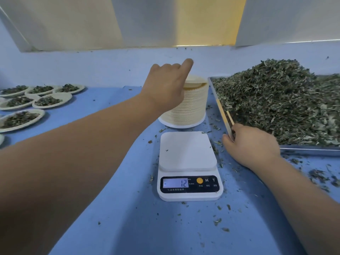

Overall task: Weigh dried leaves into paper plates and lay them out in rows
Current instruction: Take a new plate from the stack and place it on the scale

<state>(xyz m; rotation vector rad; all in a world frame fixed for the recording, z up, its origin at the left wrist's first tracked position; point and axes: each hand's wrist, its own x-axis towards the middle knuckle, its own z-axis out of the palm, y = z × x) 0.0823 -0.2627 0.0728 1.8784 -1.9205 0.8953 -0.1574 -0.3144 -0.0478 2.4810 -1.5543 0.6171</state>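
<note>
The blue surface is carrying a steel tray heaped with dried leaves on the right, a stack of paper plates standing just behind the digital scale for easy reach, and filled plates sitting in rows far left. The left hand is hovering at the stack's top, fingers curled, its grip hidden, so I cannot tell if it has a plate. The right hand is gripping the tray's near corner, likely steadying it.
</note>
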